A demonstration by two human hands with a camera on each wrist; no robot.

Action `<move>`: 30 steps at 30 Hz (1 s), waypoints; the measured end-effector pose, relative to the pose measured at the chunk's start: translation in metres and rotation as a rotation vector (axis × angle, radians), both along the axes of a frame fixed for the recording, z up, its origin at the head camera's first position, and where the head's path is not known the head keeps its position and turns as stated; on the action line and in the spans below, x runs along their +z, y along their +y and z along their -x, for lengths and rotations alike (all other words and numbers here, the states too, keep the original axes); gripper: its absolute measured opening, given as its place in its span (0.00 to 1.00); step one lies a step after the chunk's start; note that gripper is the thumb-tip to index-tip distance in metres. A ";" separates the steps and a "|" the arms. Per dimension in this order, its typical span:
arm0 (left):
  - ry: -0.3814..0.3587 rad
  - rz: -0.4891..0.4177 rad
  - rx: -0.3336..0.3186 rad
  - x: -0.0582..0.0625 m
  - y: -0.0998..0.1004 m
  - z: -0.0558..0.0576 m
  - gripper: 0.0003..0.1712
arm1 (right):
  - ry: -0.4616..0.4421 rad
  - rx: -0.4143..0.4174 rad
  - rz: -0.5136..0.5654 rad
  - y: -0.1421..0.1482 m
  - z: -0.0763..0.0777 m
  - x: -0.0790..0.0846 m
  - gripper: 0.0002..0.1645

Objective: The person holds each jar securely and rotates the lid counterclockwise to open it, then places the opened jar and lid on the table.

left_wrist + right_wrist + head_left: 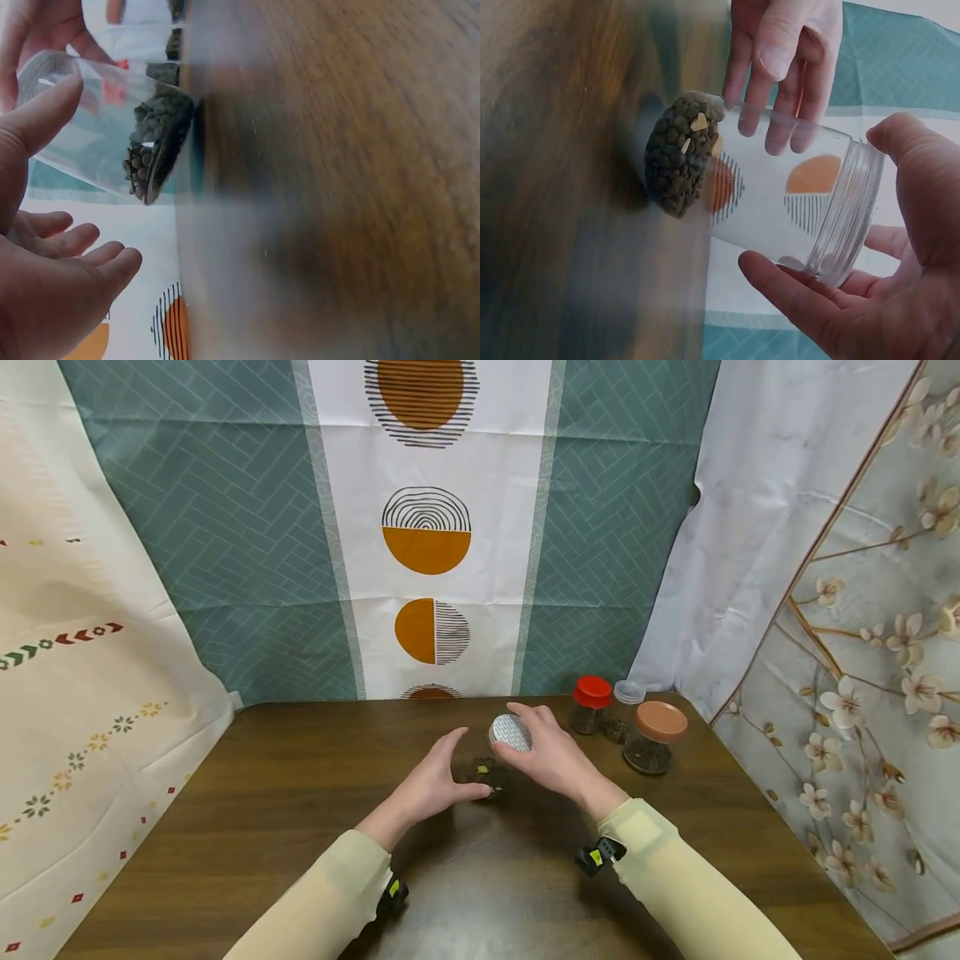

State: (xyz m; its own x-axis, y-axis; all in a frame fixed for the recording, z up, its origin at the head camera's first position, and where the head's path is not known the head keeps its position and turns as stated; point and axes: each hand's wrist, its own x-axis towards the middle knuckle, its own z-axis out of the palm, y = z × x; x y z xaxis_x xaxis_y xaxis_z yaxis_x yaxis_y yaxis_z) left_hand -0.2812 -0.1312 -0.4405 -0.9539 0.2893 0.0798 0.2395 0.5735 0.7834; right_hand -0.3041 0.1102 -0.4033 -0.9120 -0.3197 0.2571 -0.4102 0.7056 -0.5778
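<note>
A clear jar (761, 180) with dark granules (679, 154) and a few pale bits at its bottom leans just above or on the table; which one I cannot tell. Round its rim curl the thumb and fingers of my right hand (550, 752). The top (512, 732) looks whitish and finely patterned in the head view; whether a lid covers it is unclear. My left hand (431, 783) is beside the jar, its fingers (82, 251) spread. Its thumb overlaps the jar in the left wrist view; contact is uncertain.
At the back right of the brown table (300, 777) stand a red-lidded jar (591, 703), a clear-lidded jar (624, 710) and an orange-lidded jar (654, 739), each with dark contents. Behind hangs a patterned curtain (431, 543); a floral cloth (855, 710) borders the right side.
</note>
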 end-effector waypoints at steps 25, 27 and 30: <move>0.088 -0.009 0.015 0.017 -0.006 -0.016 0.66 | -0.069 0.031 0.186 -0.011 -0.014 0.011 0.45; 0.105 0.001 0.016 0.019 -0.006 -0.018 0.66 | -0.078 0.040 0.201 -0.012 -0.015 0.011 0.44; 0.130 0.012 0.015 0.021 -0.006 -0.020 0.66 | -0.094 0.048 0.224 -0.012 -0.016 0.012 0.43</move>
State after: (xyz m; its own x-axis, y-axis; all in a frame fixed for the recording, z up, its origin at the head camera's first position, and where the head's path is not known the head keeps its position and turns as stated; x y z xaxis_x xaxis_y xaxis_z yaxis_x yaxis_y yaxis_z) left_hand -0.2616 -0.1374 -0.4194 -0.9401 0.2765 0.1995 0.3296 0.5866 0.7398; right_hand -0.2882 0.0982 -0.3912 -0.9206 -0.3076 0.2407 -0.3768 0.5370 -0.7548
